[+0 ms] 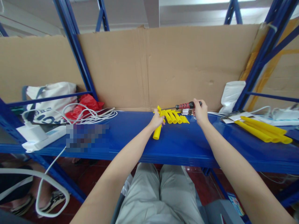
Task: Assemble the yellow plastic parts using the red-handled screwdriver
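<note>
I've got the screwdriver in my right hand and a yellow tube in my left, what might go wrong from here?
The screwdriver points toward your left hand, so a slip might jab it. The yellow pieces lying beside the held tube could get knocked about. The white cable looping down on the left might snag.

The tubes (173,117) are plain yellow. The screwdriver (185,106) has a red-and-black handle; the shelf (125,132) is solid blue.
</note>
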{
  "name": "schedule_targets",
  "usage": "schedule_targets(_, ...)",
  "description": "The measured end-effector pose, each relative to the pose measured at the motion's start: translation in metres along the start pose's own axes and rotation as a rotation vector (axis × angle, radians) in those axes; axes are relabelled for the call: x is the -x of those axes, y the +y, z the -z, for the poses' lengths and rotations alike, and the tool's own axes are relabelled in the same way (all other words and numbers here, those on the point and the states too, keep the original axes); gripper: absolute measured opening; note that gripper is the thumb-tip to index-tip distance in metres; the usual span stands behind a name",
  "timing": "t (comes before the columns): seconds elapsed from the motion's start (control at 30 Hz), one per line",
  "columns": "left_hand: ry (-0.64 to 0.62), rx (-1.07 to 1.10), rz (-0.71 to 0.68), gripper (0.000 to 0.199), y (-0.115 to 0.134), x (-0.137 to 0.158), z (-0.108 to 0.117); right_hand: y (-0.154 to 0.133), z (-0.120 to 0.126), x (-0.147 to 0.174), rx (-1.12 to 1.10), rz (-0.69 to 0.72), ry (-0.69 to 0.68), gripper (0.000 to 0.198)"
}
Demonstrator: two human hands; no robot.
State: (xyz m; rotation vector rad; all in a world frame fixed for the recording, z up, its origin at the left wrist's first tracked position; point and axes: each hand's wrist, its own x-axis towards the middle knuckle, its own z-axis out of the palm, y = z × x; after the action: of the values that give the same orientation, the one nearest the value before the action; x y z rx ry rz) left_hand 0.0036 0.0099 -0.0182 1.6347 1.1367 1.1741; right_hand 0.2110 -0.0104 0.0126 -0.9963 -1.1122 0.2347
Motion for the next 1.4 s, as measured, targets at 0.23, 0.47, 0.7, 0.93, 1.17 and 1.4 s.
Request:
schedule_targets(0.23, -0.005, -0.034, 0.0, 0.035, -0.001, -0.001, 0.0, -0.005, -0.002, 0.0, 0.005, -0.068, 0.037, 0.04)
schedule_targets(0.47, -0.004, -0.053, -0.004, 0.035, -0.001, -0.001, 0.001, -0.012, -0.001, 0.006, -0.059, -0.14, -0.056, 0.042)
schedule_targets(0.7, 0.044, -0.056, -0.03, 0.033, -0.002, -0.001, 0.003, -0.015, -0.003, 0.009, -0.081, -0.169, -0.077, 0.035)
schedule_targets(0.93, 0.045, -0.053, -0.031, 0.032, -0.003, -0.003, 0.004, -0.011, -0.001, 0.009, -0.069, -0.14, -0.105, 0.04)
schedule_targets(1.17, 0.034, -0.062, -0.024, 0.033, -0.001, -0.002, 0.004, -0.015, -0.002, 0.008, -0.101, -0.172, -0.076, 0.028)
schedule_targets(1.4, 0.041, -0.073, -0.022, 0.035, 0.0, -0.001, 0.004, -0.005, -0.001, 0.005, -0.058, -0.097, -0.07, 0.038)
